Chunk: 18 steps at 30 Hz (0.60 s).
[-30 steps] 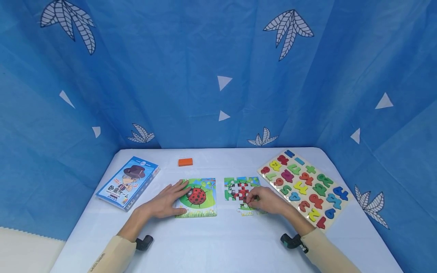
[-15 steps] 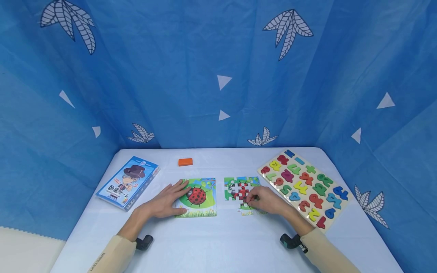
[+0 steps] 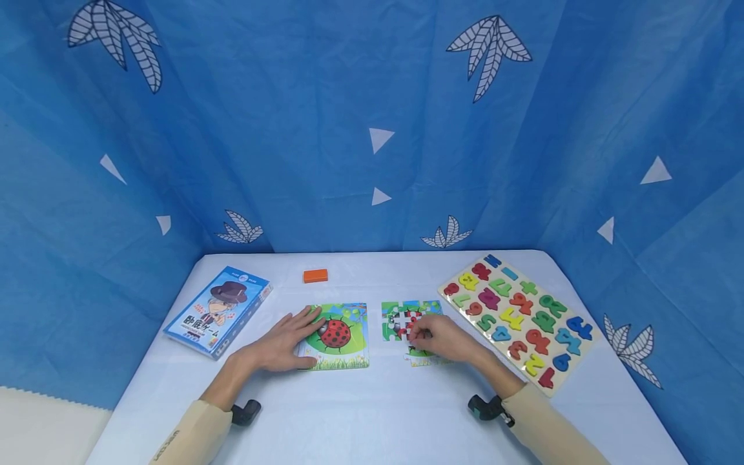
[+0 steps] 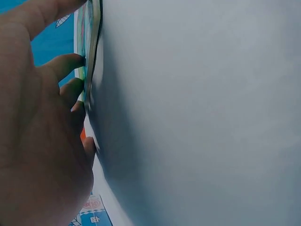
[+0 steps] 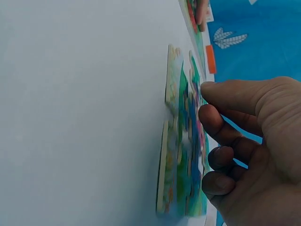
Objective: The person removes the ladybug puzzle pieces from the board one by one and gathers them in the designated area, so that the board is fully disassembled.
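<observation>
On the white table, the left hand (image 3: pixel 281 345) lies with spread fingers on the left edge of a square ladybug picture board (image 3: pixel 343 352). In the left wrist view its fingertips (image 4: pixel 73 61) rest on the board. To the right is a partly assembled ladybug jigsaw puzzle (image 3: pixel 392 314), with gaps in its lower left and middle. Bent over the puzzle, the right hand (image 3: pixel 443 339) pinches at a puzzle piece with thumb and index finger; the fingers hide most of that piece. In the right wrist view, its thumb and fingertips are right at the puzzle's surface (image 5: pixel 181 122).
A board of coloured numbers (image 3: pixel 517 323) lies at the right, close to the right forearm. A blue game box (image 3: pixel 217 310) lies at the left. Behind the picture board sits a small orange block (image 3: pixel 316 276). A blue curtain (image 3: pixel 349 129) hangs behind the table.
The right hand has shifted a little to the left over the puzzle, and its forearm with it. The left hand stays on the picture board.
</observation>
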Available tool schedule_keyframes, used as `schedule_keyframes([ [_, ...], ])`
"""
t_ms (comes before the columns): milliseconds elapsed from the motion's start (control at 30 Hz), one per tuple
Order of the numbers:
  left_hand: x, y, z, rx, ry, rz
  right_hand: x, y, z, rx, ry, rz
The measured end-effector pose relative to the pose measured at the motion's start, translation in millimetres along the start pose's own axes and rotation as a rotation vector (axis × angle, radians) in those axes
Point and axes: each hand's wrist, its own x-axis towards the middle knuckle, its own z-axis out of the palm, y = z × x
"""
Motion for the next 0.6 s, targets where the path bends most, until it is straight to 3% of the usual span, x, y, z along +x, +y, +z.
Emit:
schedule_keyframes([
  [600, 0.3, -5.0, 2.3, -0.028, -0.015, 0.001, 49.3, -60.5, 46.5, 0.010, -0.073, -0.123],
])
